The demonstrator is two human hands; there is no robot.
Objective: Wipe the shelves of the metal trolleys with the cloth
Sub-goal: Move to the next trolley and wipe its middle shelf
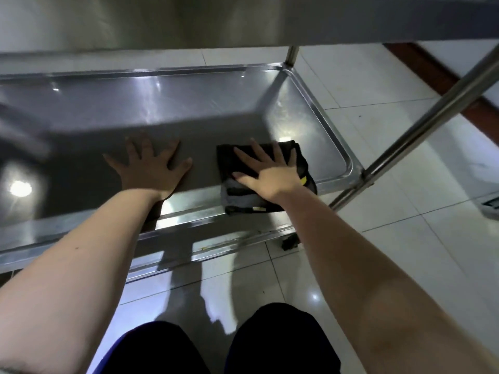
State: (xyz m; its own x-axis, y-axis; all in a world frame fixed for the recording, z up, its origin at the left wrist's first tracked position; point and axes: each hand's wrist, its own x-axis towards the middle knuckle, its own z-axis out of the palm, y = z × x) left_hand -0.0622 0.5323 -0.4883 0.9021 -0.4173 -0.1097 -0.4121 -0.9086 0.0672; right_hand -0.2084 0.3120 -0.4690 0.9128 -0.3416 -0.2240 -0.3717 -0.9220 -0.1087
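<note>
Right of centre in the frame, the cloth (243, 197) lies folded on the lower shelf (189, 103) of a steel trolley. It sits close to the shelf's near raised rim and short of its right-hand corner. It is dark, with a grey layer showing at its near edge and a small yellow tag on its right side.

The right grip (270, 174), a bare hand, lies flat on top of it with fingers straight and spread. It presses the fabric and nothing is curled round it. The cloth looks soft, light and limp. Pulled by one edge it would probably bunch or unfold, so a flat palm over the middle of the fold seems the best way to drive it. For lifting, the thick folded edge is the place to gather it. The polished steel is likely slick, so the cloth should slide easily under steady pressure.

The left grip (151, 168) rests flat on the bare shelf left of the cloth, apart from it. Its fingers are spread and hold nothing, and it appears to brace the body.

An upper shelf (243, 20) spans the top of the frame, and a tubular post (432, 117) slants down the right side. Glossy pale floor tiles (391, 238) lie beyond, and the person's knees (162, 346) in dark trousers show at the bottom.
</note>
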